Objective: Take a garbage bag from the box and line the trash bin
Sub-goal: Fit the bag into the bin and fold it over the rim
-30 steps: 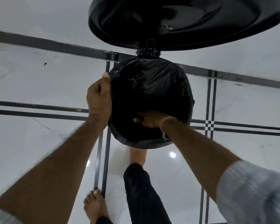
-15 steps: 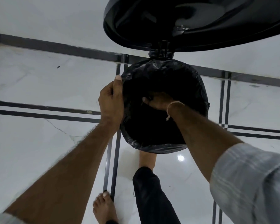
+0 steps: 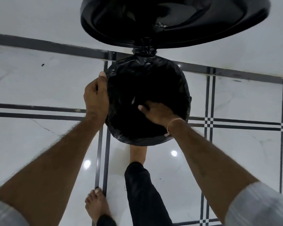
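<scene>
**Black liner goes over the rim of a pedal bin**

A person stands over a small round trash bin (image 3: 178,137) on a pale tiled floor (image 3: 39,144), its lid (image 3: 175,22) tipped up at 12 o'clock, apparently by the bare foot (image 3: 137,154) planted at the bin's 6 o'clock edge. The garbage bag (image 3: 147,69) is already in the bin — its mouth is folded outward over the rim all the way round, and its body hangs inside, too dark to make out. The left hand (image 3: 96,97) is clenched on the folded film at the rim's 9 o'clock side, thumb up along the edge. The right hand (image 3: 157,112) reaches into the opening from about 4 o'clock, fingers spread and pressed flat against the plastic inside, gripping nothing that can be seen. A pale thread circles that wrist (image 3: 175,123).

The film looks thin, light and slack — it wrinkles at the hinge and would likely slip or tear if tugged hard at one spot. The safest hold is probably the doubled cuff at the rim, pinched wide rather than with fingertips, while the flat palm pushes air out below. The box is out of view. Lining appears nearly done.
</scene>
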Tool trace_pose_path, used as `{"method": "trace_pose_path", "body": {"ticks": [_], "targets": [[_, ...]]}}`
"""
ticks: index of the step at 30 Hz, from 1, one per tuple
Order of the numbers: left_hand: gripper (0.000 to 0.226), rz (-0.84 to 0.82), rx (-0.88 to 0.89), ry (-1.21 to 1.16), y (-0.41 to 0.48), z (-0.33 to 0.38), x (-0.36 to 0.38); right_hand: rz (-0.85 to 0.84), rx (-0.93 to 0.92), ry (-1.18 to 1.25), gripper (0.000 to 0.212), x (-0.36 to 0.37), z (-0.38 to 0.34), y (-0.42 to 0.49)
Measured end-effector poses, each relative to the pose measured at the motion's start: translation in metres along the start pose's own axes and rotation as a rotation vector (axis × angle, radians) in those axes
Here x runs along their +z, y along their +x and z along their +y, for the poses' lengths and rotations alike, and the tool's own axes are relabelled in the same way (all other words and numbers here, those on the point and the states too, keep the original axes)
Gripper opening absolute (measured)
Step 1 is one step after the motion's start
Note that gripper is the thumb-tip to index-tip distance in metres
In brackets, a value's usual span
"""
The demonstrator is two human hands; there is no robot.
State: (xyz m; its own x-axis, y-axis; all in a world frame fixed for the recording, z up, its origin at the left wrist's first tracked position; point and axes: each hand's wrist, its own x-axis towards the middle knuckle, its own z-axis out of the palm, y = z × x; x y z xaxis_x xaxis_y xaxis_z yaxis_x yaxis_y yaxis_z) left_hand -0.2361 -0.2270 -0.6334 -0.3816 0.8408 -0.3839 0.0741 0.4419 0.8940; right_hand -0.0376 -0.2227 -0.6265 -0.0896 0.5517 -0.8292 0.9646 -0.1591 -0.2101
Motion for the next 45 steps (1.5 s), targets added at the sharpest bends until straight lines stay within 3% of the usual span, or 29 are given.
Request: {"method": "trace_pose_path", "body": {"ticks": [3,7,9,11,15,18,22,26,31,39,45], "targets": [[0.055,0.014,-0.018,0.003,-0.001,0.003,0.000,0.208,0.031,-0.178,0.064,-0.015,0.001,-0.040],[0.056,0.000,-0.048,0.009,-0.004,0.007,-0.001,0.281,0.003,-0.396,0.065,0.010,0.012,-0.064],[0.058,-0.019,-0.073,0.040,-0.004,0.006,-0.004,0.380,-0.068,-0.369,0.046,0.021,0.019,-0.065],[0.058,-0.056,-0.103,0.051,-0.006,0.005,-0.011,0.584,-0.106,-0.238,0.030,0.031,0.023,-0.070],[0.039,-0.063,-0.063,0.114,-0.010,0.008,-0.021,0.892,-0.002,-0.011,0.063,0.030,0.022,-0.073],[0.031,-0.052,0.030,0.227,0.001,0.020,-0.013,0.882,0.011,0.295,0.066,0.000,0.019,-0.054],[0.029,-0.046,0.234,0.391,0.017,0.039,0.010,0.863,-0.020,0.456,0.047,-0.049,0.012,-0.033],[0.031,-0.089,0.104,0.260,0.037,0.036,0.011,0.773,-0.009,0.678,0.036,-0.078,0.008,-0.015],[0.025,-0.120,-0.005,0.249,0.048,0.042,0.012,0.668,0.070,0.722,0.036,-0.089,0.016,0.007],[0.038,-0.014,0.140,0.568,0.041,0.055,0.039,0.721,-0.039,0.607,0.037,-0.084,-0.004,0.000],[0.049,-0.121,0.138,0.627,0.053,0.050,0.034,0.601,-0.020,0.626,0.023,-0.100,0.005,0.016]]}}
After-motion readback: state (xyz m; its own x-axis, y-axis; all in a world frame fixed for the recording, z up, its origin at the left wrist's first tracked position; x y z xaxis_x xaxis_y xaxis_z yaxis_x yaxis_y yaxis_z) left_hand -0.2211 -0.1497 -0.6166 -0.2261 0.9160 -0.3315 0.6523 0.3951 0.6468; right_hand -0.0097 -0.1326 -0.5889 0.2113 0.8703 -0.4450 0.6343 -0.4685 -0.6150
